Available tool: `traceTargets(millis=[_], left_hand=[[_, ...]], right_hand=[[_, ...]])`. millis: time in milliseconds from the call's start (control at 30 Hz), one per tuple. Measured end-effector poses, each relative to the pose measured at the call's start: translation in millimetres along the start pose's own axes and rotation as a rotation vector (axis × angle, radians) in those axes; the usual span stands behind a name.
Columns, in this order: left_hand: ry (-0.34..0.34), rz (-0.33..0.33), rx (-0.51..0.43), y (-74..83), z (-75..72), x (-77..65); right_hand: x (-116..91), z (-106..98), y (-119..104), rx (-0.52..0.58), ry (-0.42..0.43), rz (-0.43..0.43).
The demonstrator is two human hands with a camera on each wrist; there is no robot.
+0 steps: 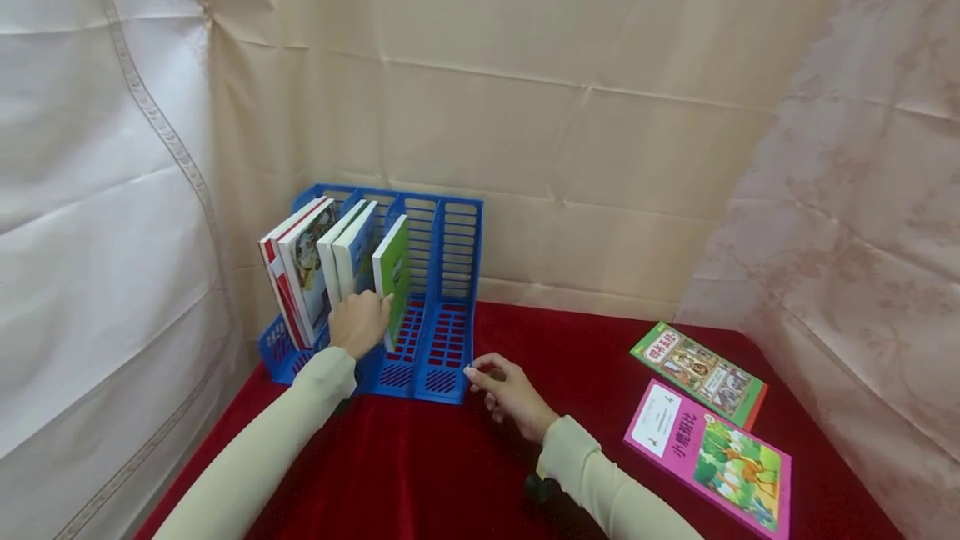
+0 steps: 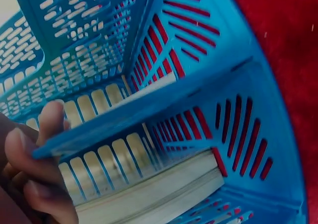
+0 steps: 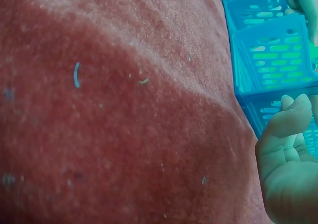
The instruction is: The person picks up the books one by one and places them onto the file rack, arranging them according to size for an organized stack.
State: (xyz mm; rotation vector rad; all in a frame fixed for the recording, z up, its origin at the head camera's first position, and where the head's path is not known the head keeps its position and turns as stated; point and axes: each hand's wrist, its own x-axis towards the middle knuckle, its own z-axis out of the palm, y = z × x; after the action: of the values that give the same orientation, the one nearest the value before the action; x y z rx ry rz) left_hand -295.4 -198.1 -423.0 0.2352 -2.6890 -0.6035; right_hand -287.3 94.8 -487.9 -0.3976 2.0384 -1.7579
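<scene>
Left hand (image 1: 360, 323) at a divider (image 2: 114, 122): keep the blue rack (image 1: 424, 348) steady

I would straighten the standing books (image 1: 307, 265) gently. The left hand curls at the divider's front edge; whether it grips, I cannot tell. The right hand (image 1: 513, 398), loosely bent, holds nothing near the rack's corner. Inside stands the green book (image 1: 397, 273); a pink book (image 1: 705, 457) lies outside, to the right.

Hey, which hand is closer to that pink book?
Right. The right hand is left of the pink book, near the blue rack's corner; the left hand is farther left, by its standing books.
</scene>
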Motion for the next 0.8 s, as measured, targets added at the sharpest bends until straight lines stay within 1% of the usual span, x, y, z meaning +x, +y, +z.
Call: traceTargets(millis=[67, 167, 300, 400, 467, 633, 700, 800], left_hand=[[0.031, 0.025, -0.011, 0.8, 3.1, -3.0], [0.081, 0.088, -0.053, 3.2, 6.7, -7.7], [0.109, 0.166, -0.114, 8.2, 8.9, -13.5], [0.134, 0.198, -0.142, 13.7, 11.5, -17.0], [0.147, 0.218, -0.181, 16.9, 14.4, -19.2], [0.155, 0.256, -0.27, 28.3, 23.7, -26.0], [0.153, 0.265, -0.275, 33.9, 27.6, -28.5], [0.124, 0.28, -0.275, 41.7, 33.4, -31.0]], right_hand=[[0, -1, 0, -0.021, 0.001, -0.008], [0, -4, -1, -0.048, -0.003, -0.033], [1, -10, -3, -0.079, 0.001, -0.07], [-2, -17, -5, -0.097, 0.023, -0.087], [-4, -22, -7, -0.101, 0.04, -0.097], [-7, -38, -9, -0.113, 0.069, -0.098], [-9, -43, -9, -0.117, 0.076, -0.096], [-14, -51, -9, -0.123, 0.083, -0.093]])
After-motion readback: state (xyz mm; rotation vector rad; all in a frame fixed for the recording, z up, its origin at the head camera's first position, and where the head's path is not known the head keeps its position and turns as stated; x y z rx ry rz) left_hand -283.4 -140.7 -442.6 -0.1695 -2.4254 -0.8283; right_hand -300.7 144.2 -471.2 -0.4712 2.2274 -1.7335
